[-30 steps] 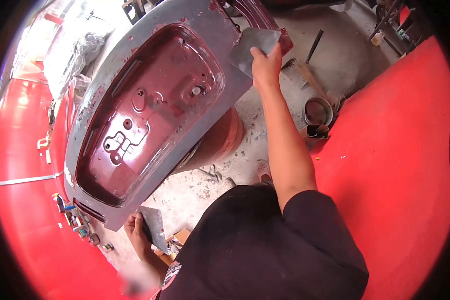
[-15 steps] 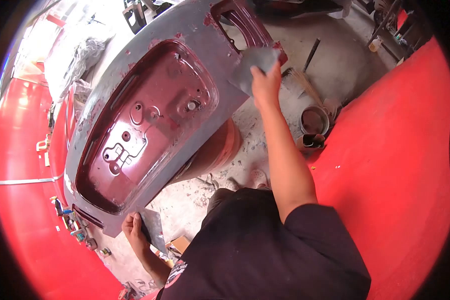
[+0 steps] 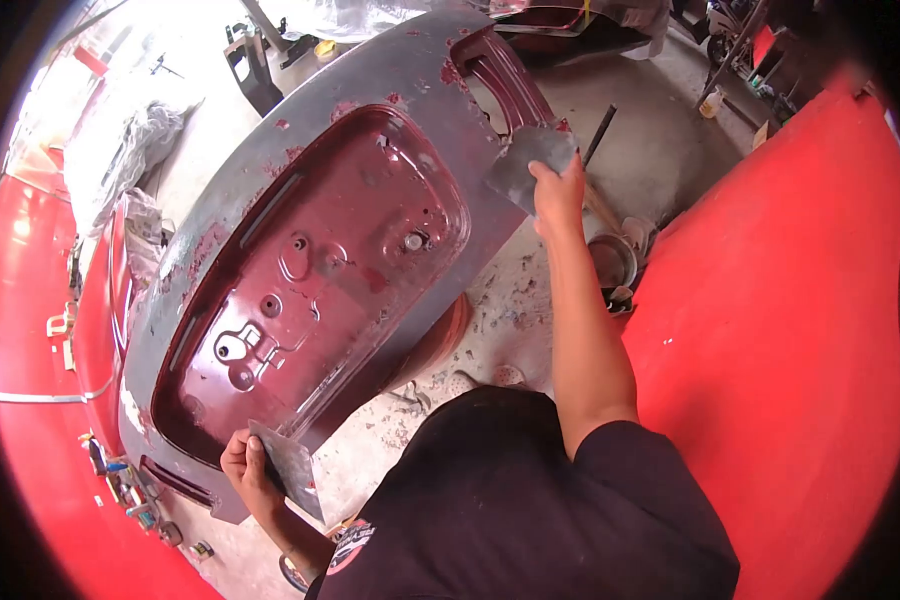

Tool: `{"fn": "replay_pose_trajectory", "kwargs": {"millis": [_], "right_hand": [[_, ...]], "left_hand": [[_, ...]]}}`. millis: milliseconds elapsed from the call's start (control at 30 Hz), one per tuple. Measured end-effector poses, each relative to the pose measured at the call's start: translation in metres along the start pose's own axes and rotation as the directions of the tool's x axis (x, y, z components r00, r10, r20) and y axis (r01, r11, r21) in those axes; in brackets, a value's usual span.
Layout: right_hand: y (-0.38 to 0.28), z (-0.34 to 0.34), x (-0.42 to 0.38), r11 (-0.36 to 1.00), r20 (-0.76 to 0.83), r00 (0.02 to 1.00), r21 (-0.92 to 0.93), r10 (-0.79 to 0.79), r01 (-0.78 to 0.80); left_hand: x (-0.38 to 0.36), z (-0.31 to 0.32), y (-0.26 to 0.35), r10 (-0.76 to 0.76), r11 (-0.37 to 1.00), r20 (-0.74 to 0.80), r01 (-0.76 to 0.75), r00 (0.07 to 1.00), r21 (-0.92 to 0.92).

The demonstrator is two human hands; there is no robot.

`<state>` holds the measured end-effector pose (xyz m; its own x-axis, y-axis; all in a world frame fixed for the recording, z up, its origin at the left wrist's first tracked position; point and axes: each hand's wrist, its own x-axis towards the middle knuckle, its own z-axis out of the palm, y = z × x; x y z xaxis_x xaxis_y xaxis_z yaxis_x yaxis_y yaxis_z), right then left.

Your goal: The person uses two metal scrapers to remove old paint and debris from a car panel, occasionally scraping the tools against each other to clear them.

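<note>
A large car body panel [image 3: 450,135] slants across the view, patchy grey around a deep maroon recess [image 3: 345,300]. My right hand [image 3: 560,197] grips a thin grey sheet [image 3: 530,162], thumb on top, and the sheet overlaps the panel's upper right corner beside its cut-out opening. Lower left, my left hand [image 3: 247,472] pinches a second stiff grey sheet [image 3: 290,472] between thumb and fingers, by the panel's near edge. Whether these sheets are spreaders or abrasive I cannot tell.
A maroon drum-like support [image 3: 440,340] stands under the panel. Red car bodywork [image 3: 760,330] rises on the right, more red bodywork [image 3: 35,300] on the left. A round tin [image 3: 610,262] sits on the floor near my right forearm. Small tools [image 3: 135,495] lie at lower left.
The view has shifted, so the panel appears lower and further right. My right hand's sheet, blurred before, now shows sharply near the same corner. My left hand sits further up along the panel's edge.
</note>
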<state>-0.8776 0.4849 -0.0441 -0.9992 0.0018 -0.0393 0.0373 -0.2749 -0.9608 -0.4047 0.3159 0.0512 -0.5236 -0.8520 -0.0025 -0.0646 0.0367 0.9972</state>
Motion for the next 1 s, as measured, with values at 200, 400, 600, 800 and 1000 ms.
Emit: {"fn": "replay_pose_trajectory", "kwargs": {"millis": [200, 400, 600, 800, 1000], "right_hand": [[-0.042, 0.047, 0.010, 0.951, 0.019, 0.998, -0.304, -0.063, 0.066], [0.003, 0.012, -0.005, 0.997, 0.010, 0.998, -0.047, -0.055, 0.055], [-0.062, 0.076, 0.009, 0.945, -0.005, 1.000, -0.327, 0.000, -0.002], [-0.015, 0.017, 0.012, 0.994, 0.079, 0.997, -0.108, -0.005, 0.014], [-0.060, 0.054, 0.034, 0.923, 0.123, 0.992, -0.381, 0.001, 0.046]], "left_hand": [[0.023, -0.005, 0.004, 0.027, 0.999, 0.061, -0.030, 0.998, 0.044], [0.024, -0.024, -0.011, -0.005, 1.000, 0.003, 0.005, 1.000, -0.031], [0.031, 0.000, -0.001, 0.039, 0.998, 0.123, -0.045, 0.992, 0.050], [0.010, -0.002, -0.020, -0.005, 0.998, -0.003, 0.005, 1.000, -0.057], [0.006, 0.038, -0.011, -0.016, 0.999, 0.063, 0.018, 0.998, -0.035]]}}
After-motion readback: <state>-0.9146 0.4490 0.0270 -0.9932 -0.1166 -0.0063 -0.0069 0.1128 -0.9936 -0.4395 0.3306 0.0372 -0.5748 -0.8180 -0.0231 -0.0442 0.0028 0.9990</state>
